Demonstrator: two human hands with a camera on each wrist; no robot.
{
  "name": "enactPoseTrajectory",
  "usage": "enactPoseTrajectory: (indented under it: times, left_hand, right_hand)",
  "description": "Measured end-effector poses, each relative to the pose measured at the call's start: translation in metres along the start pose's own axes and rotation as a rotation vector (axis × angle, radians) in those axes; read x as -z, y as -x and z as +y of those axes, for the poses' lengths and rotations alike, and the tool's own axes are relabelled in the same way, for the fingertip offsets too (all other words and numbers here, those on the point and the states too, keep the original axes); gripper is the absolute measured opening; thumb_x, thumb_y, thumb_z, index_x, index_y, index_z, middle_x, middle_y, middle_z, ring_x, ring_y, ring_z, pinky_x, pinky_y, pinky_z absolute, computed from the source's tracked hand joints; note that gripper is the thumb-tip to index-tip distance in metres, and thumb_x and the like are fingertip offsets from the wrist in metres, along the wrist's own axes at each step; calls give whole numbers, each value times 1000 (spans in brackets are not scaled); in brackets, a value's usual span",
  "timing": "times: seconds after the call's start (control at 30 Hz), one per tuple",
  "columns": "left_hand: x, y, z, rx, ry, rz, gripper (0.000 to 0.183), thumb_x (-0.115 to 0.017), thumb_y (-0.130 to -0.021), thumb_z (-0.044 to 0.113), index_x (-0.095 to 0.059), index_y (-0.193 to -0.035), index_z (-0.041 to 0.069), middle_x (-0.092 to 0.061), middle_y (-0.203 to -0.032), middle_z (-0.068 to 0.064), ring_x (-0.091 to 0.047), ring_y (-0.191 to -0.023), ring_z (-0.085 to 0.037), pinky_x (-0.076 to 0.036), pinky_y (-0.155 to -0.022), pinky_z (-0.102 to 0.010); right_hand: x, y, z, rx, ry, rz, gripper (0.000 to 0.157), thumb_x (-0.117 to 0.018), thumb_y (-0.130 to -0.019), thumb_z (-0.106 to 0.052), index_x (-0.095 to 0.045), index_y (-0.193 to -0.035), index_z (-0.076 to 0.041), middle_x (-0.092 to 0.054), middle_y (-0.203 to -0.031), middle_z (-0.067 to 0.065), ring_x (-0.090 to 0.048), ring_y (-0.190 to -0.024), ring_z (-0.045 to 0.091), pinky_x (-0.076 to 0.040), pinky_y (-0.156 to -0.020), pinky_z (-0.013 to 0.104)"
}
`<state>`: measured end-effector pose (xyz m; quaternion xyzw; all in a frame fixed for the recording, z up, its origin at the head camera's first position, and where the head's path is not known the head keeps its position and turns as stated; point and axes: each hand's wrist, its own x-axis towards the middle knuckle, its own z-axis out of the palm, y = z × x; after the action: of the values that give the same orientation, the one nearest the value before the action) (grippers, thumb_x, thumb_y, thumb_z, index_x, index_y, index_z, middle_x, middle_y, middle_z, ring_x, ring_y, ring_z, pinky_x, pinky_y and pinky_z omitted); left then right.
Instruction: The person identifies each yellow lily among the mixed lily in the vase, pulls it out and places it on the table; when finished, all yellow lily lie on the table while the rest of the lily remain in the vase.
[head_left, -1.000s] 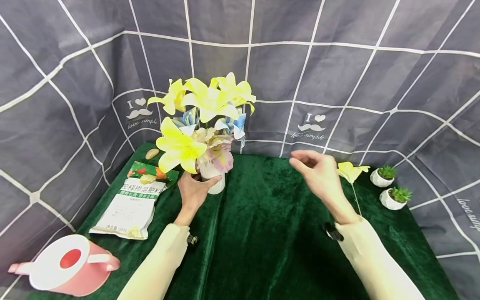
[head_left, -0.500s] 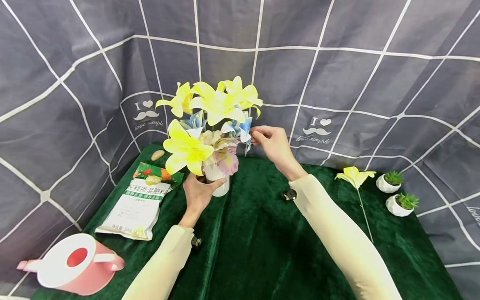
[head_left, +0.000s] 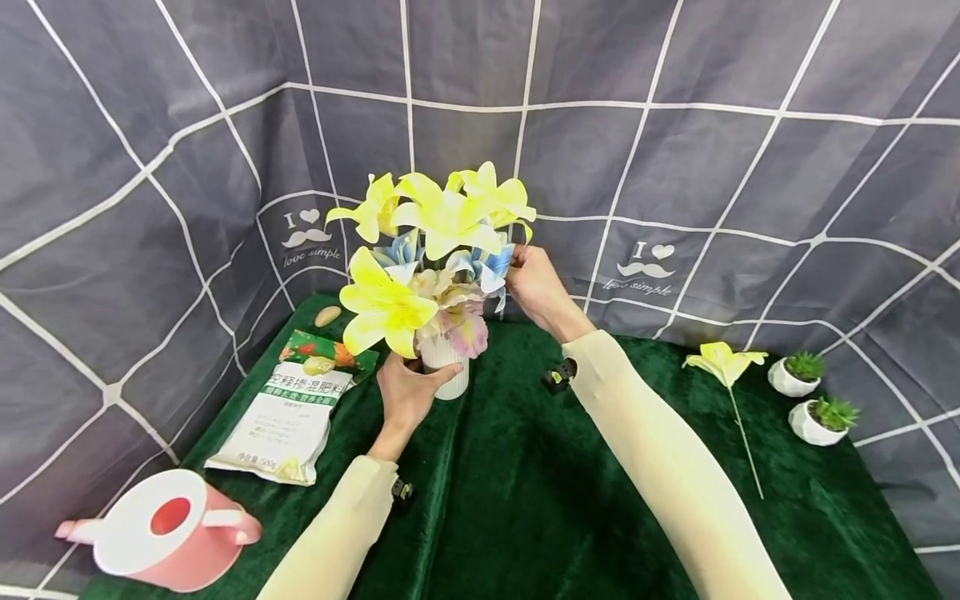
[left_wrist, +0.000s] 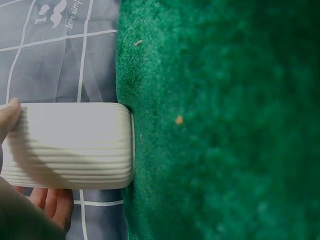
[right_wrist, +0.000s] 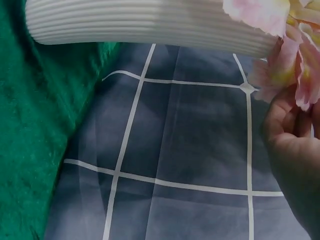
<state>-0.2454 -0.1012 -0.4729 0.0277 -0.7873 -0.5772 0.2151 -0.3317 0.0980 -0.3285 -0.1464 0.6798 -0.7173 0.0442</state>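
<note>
A white ribbed vase (head_left: 455, 385) stands upright on the green cloth, full of artificial flowers. My left hand (head_left: 405, 390) grips it from the left, with the thumb across the front; the left wrist view shows the thumb and fingers on opposite sides of the vase (left_wrist: 80, 142). Around the bouquet are yellow lilies (head_left: 442, 215), a pale pink flower (head_left: 467, 327) and blue lilies. At the bouquet's right side, my right hand (head_left: 540, 285) pinches the blue lily (head_left: 491, 265), its fingertips partly hidden by petals. The right wrist view has the fingers curled behind pink petals (right_wrist: 305, 65).
One yellow lily (head_left: 725, 363) lies on the cloth at right, beside two small potted succulents (head_left: 823, 421). At left are a white-and-green fertilizer bag (head_left: 288, 421), a pink-and-white watering can (head_left: 191, 542) and a brownish stone (head_left: 327, 316). Grey checked curtains enclose the back and sides.
My right hand has moved left from near the loose yellow lily to the blue lily in the bouquet. My left hand keeps its grip on the vase; the view has shifted slightly.
</note>
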Motion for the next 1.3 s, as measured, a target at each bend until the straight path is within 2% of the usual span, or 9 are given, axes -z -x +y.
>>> enactPoseTrajectory:
  times: [0.3,0.53,0.63,0.77,0.93,1.1,1.3]
  left_hand:
    - [2,-5,1,-8,-2,-7,74,-96,-66,34,-59,-126,14,-67,-117,-8,-69,-107,-25,-61,-89,-45]
    - [-1,-5,2,-11,-13,2,73,-96,-65,34,-60,-124,14,-67,-117,-7,-69,-107,-25,-61,-89,-44]
    - [-2,-4,2,-11,-12,-2,72,-96,-64,34,-60,-123,14,-67,-116,-6,-69,-107,-25,-61,-89,-44]
    - [-1,-3,2,-19,-16,-1,72,-97,-64,34,-59,-123,15,-66,-115,-6,-69,-107,-23,-61,-89,-43]
    - [0,0,0,-13,-18,-2,72,-97,-64,33,-59,-123,14,-66,-114,-5,-69,-106,-23,-61,-89,-44]
    - [0,1,-1,-6,-20,-16,71,-97,-64,34,-60,-122,15,-67,-114,-5,-70,-106,-22,-61,-90,-43]
    - [1,-1,-2,-12,-7,-14,70,-97,-64,31,-60,-121,15,-67,-115,-4,-70,-106,-22,-61,-90,-42]
  right_hand:
    - [1,-4,-4,40,24,-39,20,-52,-98,5,-69,-91,-3,-66,-74,-3,-55,-65,9,-45,-60,22]
    - [1,-9,-5,111,104,-34,21,-55,-91,9,-69,-87,-6,-56,-65,-5,-43,-56,12,-38,-54,25]
    - [1,-9,-4,153,86,-29,24,-55,-90,10,-68,-94,-9,-61,-75,-6,-51,-66,10,-44,-62,25]
    - [2,-6,-2,208,82,-10,26,-55,-89,11,-72,-96,-7,-68,-85,-6,-58,-81,8,-49,-73,23]
    - [4,0,2,215,132,11,22,-56,-91,7,-75,-92,-3,-69,-77,-6,-58,-73,9,-48,-66,24]
    - [5,4,3,229,129,38,25,-55,-91,8,-72,-109,8,-74,-84,-10,-67,-79,6,-54,-70,20]
    - [5,5,-1,253,74,63,20,-59,-95,3,-71,-111,8,-75,-85,-12,-67,-81,6,-54,-73,20]
